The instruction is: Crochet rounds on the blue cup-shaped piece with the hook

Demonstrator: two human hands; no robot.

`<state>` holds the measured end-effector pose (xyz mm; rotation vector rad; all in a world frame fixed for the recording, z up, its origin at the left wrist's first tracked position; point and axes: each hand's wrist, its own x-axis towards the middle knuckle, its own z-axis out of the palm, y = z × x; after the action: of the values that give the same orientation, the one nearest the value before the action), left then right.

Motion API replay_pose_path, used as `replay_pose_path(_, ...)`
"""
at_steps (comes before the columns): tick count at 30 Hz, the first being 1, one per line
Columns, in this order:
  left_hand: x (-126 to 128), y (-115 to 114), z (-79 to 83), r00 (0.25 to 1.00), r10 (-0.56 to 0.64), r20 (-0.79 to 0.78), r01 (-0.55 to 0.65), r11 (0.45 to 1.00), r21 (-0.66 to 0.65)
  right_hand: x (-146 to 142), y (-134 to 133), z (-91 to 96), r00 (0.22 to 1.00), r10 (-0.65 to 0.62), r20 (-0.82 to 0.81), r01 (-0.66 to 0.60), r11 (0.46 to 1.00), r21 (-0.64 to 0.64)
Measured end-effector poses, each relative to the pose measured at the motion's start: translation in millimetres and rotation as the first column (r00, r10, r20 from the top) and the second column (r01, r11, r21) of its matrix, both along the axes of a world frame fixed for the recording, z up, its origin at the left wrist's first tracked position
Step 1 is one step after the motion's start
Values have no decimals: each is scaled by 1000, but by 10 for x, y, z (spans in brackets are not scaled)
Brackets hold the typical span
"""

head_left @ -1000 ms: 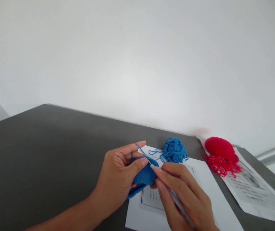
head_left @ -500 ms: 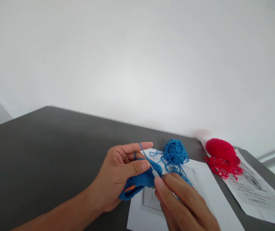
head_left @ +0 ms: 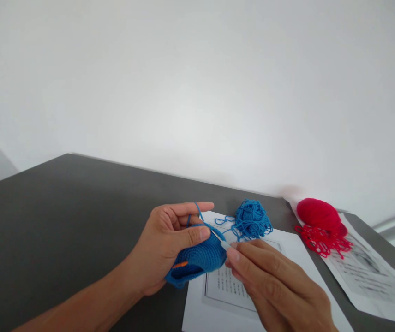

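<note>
Two hands in view, both the person's own, working over the near part of the dark surface (head_left: 62, 221)

Blue crochet piece (head_left: 200, 260): a small cupped round of tight stitches, held clear of the surface and partly over the printed sheet (head_left: 287, 258). Judged very light and soft, limp at the rim but with some body from the dense stitching. Not fragile, not slippery. It would likely crush or stretch if squeezed, so the best hold looks to be a light pinch at the rim close to the working stitch, which is where it is held. An orange marker (head_left: 180, 264) sits in its lower edge.

Left hand (head_left: 164, 244): closed on the piece, thumb pressed on top of the rim against the fingers beneath. The forefinger is stretched out with the blue strand (head_left: 197, 213) looped over it; the strand looks taut.

Right hand (head_left: 280, 286): fingers drawn together, thumb and forefinger pinching the crochet hook (head_left: 222, 242) at its pale grip. The metal tip is at the rim, just beside the left thumb. Hook judged stiff, thin and smooth. Whether the tip is through a stitch is too small to tell.

The loose blue yarn ball (head_left: 253, 219) lies on the sheet, near the hands. Red yarn (head_left: 318, 221) lies on a second sheet (head_left: 367, 276), well apart to the right, untouched
</note>
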<state>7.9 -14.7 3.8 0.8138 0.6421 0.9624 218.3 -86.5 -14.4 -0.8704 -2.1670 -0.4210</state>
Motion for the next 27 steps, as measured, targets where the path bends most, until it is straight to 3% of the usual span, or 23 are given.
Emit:
replay_pose_path(7,-11,24,-15,982,59,-177,-42,994,98,92,-69,66,982,1,189,5,1000,-29)
replay_pose_path(16,-52,77,-3,901,76,-427,50,960,275,70,-86,301,958,48,281,-28,997,-76)
replay_pose_path(22,-59,93,-22,900,-5,-437,146,946,290,107,-42,302,984,60,169,-44,994,-97)
replay_pose_path(27,-87,76,-5,903,-71,-423,203,939,276,159,-2,284,987,95,-128,-121,969,-215)
